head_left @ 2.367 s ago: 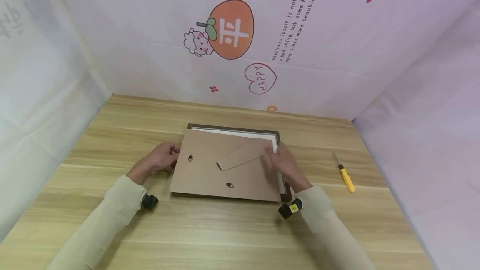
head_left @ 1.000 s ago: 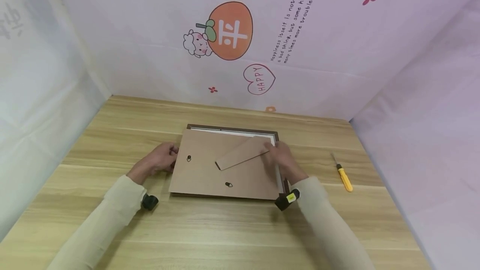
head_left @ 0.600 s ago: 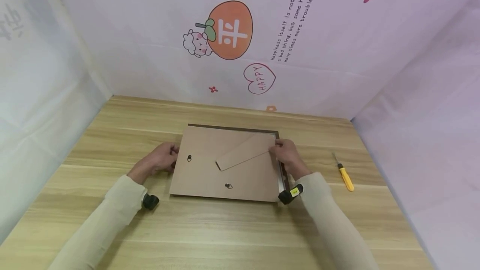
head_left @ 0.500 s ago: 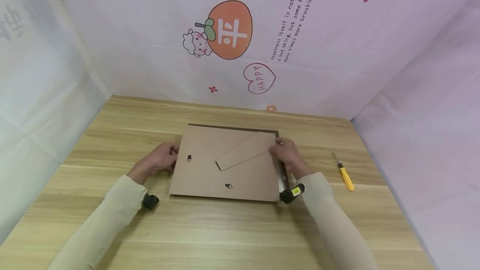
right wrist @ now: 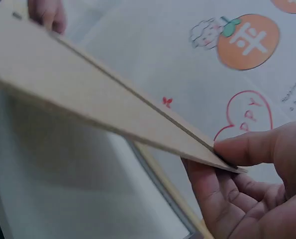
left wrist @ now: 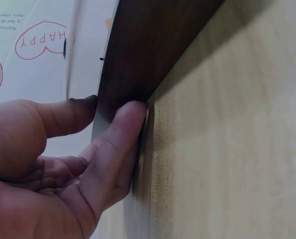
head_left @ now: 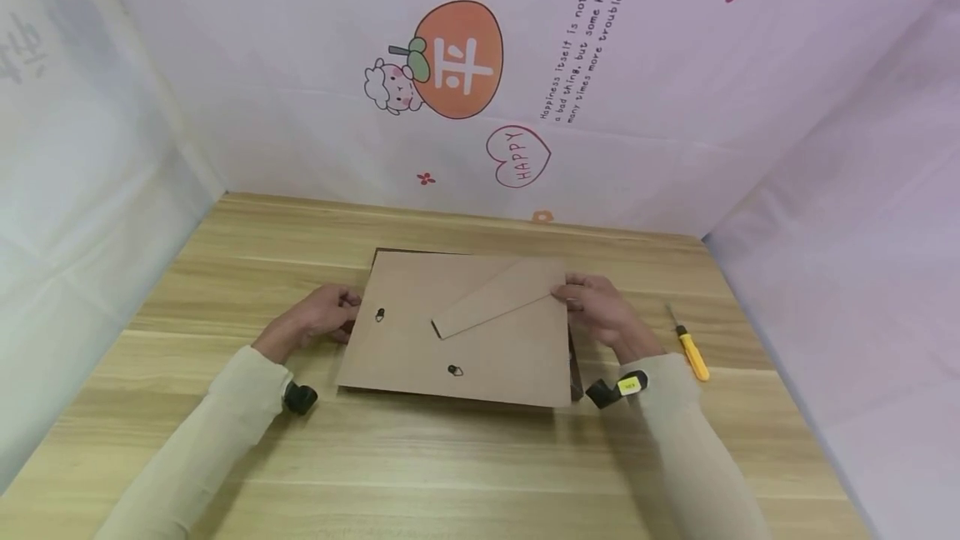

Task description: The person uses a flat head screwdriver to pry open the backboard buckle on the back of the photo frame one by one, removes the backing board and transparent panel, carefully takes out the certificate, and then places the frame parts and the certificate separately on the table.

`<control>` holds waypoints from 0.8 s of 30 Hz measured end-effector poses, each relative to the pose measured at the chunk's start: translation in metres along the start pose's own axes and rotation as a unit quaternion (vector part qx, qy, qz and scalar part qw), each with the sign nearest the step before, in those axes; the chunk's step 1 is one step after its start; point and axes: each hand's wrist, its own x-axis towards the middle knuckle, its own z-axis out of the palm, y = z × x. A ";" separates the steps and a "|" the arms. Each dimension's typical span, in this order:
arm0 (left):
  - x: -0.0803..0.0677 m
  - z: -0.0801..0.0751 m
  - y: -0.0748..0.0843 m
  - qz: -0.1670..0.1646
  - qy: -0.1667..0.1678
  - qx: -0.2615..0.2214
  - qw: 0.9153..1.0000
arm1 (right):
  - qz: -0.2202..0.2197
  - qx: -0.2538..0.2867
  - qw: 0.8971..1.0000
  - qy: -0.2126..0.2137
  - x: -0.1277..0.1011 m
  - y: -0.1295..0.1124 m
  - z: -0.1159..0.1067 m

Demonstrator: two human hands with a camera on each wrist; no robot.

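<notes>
The right hand (head_left: 603,317) pinches the right edge of the brown backing board (head_left: 457,332): in the right wrist view the thumb lies on top and the fingers (right wrist: 207,191) curl underneath, so that edge is lifted clear of the dark picture frame (head_left: 573,373) below it. Under the raised board, just beneath those fingers, the pale inside of the frame shows. A strip-shaped stand (head_left: 495,300) lies slantwise on the board, its upper end just beside the right fingertips.

The left hand (head_left: 318,319) is at the frame's left side, where its fingers (left wrist: 115,149) are curled and press against the dark edge, thumb and forefinger set on either side of it. Two small metal hangers (head_left: 379,315) sit on the board just right of those fingers.

Frame and board lie on the wooden table (head_left: 225,273). To the right of the right hand, apart from it, lies a yellow-handled screwdriver (head_left: 692,354). Beyond the fingers hangs a pale printed backdrop (head_left: 450,57).
</notes>
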 end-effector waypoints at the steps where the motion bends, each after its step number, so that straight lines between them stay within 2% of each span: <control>1: -0.001 0.000 0.001 0.000 -0.001 -0.003 1.000 | -0.011 0.008 1.000 -0.002 -0.002 -0.002 -0.001; 7: 0.000 0.005 0.004 -0.006 0.017 0.009 1.000 | -0.055 0.030 0.998 -0.003 -0.015 -0.012 -0.003; 10: 0.001 0.008 0.006 0.011 0.039 0.063 0.997 | -0.061 0.031 0.998 -0.003 -0.022 -0.015 -0.006; 13: 0.003 0.010 0.007 0.039 0.075 0.143 0.986 | -0.063 0.038 0.997 -0.004 -0.029 -0.019 -0.010; 16: 0.004 0.011 0.008 0.057 0.111 0.204 0.971 | -0.065 0.059 0.996 -0.002 -0.036 -0.023 -0.015; 21: 0.002 0.011 0.008 0.060 0.131 0.219 0.965 | -0.075 0.106 0.992 0.001 -0.047 -0.030 -0.026; 24: -0.002 0.011 0.006 0.046 0.132 0.212 0.967 | -0.080 0.129 0.988 0.003 -0.052 -0.031 -0.033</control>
